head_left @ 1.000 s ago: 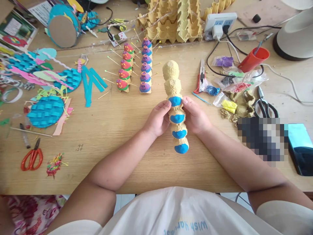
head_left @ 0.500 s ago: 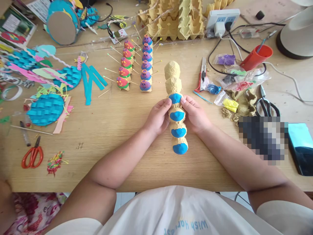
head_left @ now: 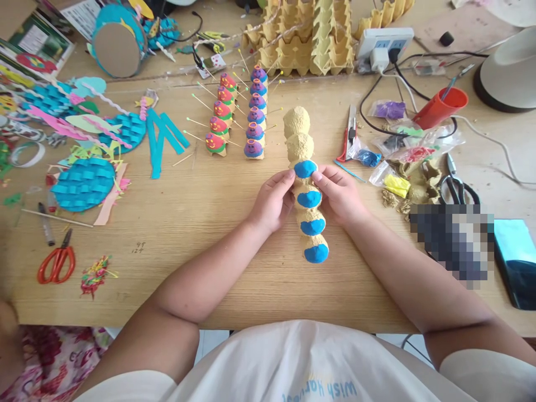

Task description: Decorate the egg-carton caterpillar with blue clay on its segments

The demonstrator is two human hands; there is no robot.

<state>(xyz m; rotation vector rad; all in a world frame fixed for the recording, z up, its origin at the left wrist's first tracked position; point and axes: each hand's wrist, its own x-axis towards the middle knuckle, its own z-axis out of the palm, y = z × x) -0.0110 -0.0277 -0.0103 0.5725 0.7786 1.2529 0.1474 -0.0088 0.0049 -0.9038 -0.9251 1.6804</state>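
Observation:
Between my two hands is a strip of egg carton cups (head_left: 300,146), held lengthwise away from me. Blue clay covers part of several cups at its near end; the two far cups are bare. My left hand (head_left: 274,201) is closed on the strip's left edge, thumb beside the farthest blue patch (head_left: 305,169). On the opposite edge my right hand (head_left: 341,192) grips with its thumb at the same patch. The fingers underneath are partly hidden. Beyond them stand a red-and-green caterpillar figure (head_left: 219,124) and a purple-and-blue one (head_left: 255,115), both with pins stuck in.
To the right lie a utility knife (head_left: 350,131), clay bags (head_left: 396,184), black-handled scissors (head_left: 456,184), a red cup (head_left: 444,103) and a phone (head_left: 517,262). Orange scissors (head_left: 56,262) and woven blue paper pieces (head_left: 84,184) are on the left. Egg trays (head_left: 293,56) stand behind.
The camera view has shifted slightly, so the tabletop things appear a little farther right. The near end of the strip has swung slightly right; both hands keep their hold.

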